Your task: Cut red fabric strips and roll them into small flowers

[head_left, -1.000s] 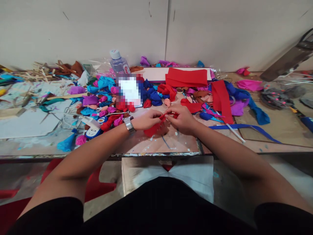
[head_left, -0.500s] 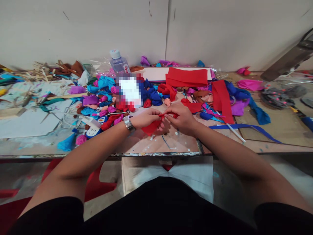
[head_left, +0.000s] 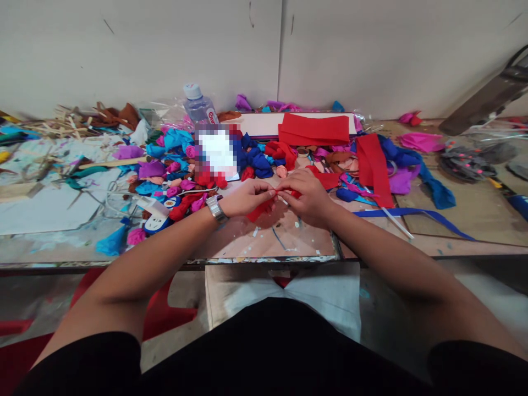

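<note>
My left hand [head_left: 251,198] wears a watch [head_left: 216,209] at the wrist and pinches a strip of red crepe paper [head_left: 258,211] between thumb and fingers. From the other side my right hand [head_left: 304,196] grips the same strip, and the two sets of fingertips meet above the table. Most of the strip is hidden by the fingers; part of it hangs under my left hand. Behind my hands lie red crepe paper sheets [head_left: 315,130] on a white board and another red strip [head_left: 374,170] to the right. Rolled paper flowers [head_left: 175,187] in several colours crowd the left.
A plastic bottle [head_left: 201,107] stands at the back, near a blurred-out bright patch. A white and blue power socket [head_left: 157,220] with cables sits left of my left forearm. Wooden sticks [head_left: 70,126] lie far left. A dark flask [head_left: 482,99] leans at right; a blue ribbon [head_left: 421,215] lies below it.
My fingertips have drawn closer together on the red strip, and less of it shows beneath my left hand. The things on the table lie as before.
</note>
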### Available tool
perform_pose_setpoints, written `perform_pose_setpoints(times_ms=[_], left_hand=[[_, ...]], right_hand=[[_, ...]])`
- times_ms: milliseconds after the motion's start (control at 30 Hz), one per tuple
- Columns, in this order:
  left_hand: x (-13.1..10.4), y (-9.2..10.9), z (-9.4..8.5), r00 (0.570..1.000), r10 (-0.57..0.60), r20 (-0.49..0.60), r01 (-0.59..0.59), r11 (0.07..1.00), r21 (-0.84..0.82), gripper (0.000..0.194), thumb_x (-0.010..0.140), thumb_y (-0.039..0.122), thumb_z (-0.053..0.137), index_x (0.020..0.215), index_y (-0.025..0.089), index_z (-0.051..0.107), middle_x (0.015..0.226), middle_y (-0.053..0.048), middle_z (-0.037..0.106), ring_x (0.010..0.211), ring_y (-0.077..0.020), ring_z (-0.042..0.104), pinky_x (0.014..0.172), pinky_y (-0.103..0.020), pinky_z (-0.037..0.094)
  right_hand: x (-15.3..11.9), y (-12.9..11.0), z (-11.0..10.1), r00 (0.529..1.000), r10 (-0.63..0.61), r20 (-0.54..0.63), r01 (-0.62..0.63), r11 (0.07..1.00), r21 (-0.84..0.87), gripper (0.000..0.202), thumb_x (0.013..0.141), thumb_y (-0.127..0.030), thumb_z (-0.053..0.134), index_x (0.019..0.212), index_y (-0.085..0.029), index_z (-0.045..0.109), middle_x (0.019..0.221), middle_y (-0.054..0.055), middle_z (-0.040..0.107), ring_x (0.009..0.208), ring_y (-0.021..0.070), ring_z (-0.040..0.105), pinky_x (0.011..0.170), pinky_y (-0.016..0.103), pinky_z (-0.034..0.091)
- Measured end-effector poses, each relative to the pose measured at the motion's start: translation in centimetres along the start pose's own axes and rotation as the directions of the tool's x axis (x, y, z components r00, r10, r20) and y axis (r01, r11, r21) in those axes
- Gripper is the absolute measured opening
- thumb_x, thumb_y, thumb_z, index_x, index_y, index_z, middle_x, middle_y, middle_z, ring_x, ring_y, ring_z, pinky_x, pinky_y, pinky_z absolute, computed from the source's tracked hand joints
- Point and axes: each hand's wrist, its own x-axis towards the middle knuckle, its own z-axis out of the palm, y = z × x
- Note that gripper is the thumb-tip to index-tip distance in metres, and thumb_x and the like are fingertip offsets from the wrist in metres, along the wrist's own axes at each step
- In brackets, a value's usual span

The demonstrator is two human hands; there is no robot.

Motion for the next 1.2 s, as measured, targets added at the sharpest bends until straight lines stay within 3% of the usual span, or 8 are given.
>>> perform_pose_setpoints(times_ms=[67,167,367,500,667,933,1200], left_hand=[[0.0,0.0,0.0,0.995,0.074,-0.063,-0.058,0.973,0.224,0.043,0.106,0.052,0.057,0.093,0.014,0.074,0.086,-0.009,0.080,0.074,-0.0164,0.073,0.072,-0.028,0.056],[-0.2,0.0,0.2,0.977,0.166,-0.137,-0.076,0.861,0.503,0.040,0.108,0.045,0.053,0.094,0.016,0.077,0.086,-0.006,0.080,0.074,-0.0158,0.070,0.070,-0.027,0.048],[-0.4,-0.5,1.0,0.933,0.309,-0.188,-0.064,0.653,0.755,0.036,0.109,0.041,0.052,0.102,0.020,0.080,0.090,-0.008,0.080,0.081,-0.0201,0.070,0.071,-0.032,0.041],[-0.4,-0.3,1.3,0.931,0.328,-0.162,-0.082,0.619,0.781,0.036,0.110,0.042,0.052,0.103,0.020,0.080,0.095,-0.009,0.081,0.085,-0.0214,0.072,0.074,-0.033,0.042],[-0.6,0.1,1.2,0.944,0.278,-0.178,-0.058,0.670,0.740,0.036,0.108,0.040,0.052,0.105,0.019,0.080,0.097,-0.008,0.082,0.085,-0.0216,0.071,0.076,-0.034,0.043],[-0.5,0.0,1.1,0.949,0.254,-0.187,-0.031,0.667,0.744,0.035,0.106,0.039,0.052,0.102,0.019,0.080,0.090,-0.008,0.080,0.079,-0.0210,0.068,0.072,-0.034,0.039],[-0.4,0.4,0.5,0.982,0.148,-0.120,-0.053,0.818,0.573,0.035,0.103,0.035,0.048,0.095,0.016,0.077,0.085,-0.005,0.078,0.071,-0.0161,0.065,0.068,-0.030,0.042]], right_hand=[[-0.1,-0.1,0.1,1.000,0.023,-0.008,-0.023,1.000,0.002,0.015,0.103,-0.035,0.068,0.099,-0.026,0.078,0.100,0.007,0.082,0.102,0.0291,0.069,0.099,0.047,0.047],[-0.2,-0.1,0.3,0.997,0.072,-0.021,-0.071,0.997,0.034,0.012,0.100,-0.033,0.071,0.096,-0.024,0.077,0.095,0.007,0.080,0.098,0.0277,0.070,0.095,0.044,0.048],[-0.1,0.0,0.9,0.985,0.168,-0.033,-0.163,0.979,0.125,0.008,0.096,-0.028,0.069,0.091,-0.023,0.073,0.095,0.007,0.076,0.098,0.0264,0.068,0.091,0.041,0.049],[-0.1,0.1,1.1,0.985,0.172,0.016,-0.172,0.978,0.120,0.008,0.096,-0.025,0.065,0.090,-0.022,0.070,0.094,0.007,0.073,0.095,0.0256,0.066,0.087,0.039,0.048],[-0.1,-0.1,1.1,0.980,0.194,0.036,-0.197,0.973,0.119,0.011,0.098,-0.026,0.062,0.090,-0.021,0.068,0.091,0.006,0.072,0.090,0.0242,0.064,0.083,0.038,0.047],[-0.2,0.1,0.5,0.991,0.131,0.029,-0.133,0.987,0.088,0.012,0.098,-0.031,0.071,0.093,-0.021,0.076,0.095,0.009,0.075,0.099,0.0277,0.066,0.093,0.043,0.049],[-0.1,0.7,0.6,0.988,0.152,0.028,-0.154,0.984,0.090,0.009,0.094,-0.026,0.070,0.089,-0.021,0.075,0.092,0.008,0.076,0.095,0.0264,0.067,0.088,0.041,0.050]])
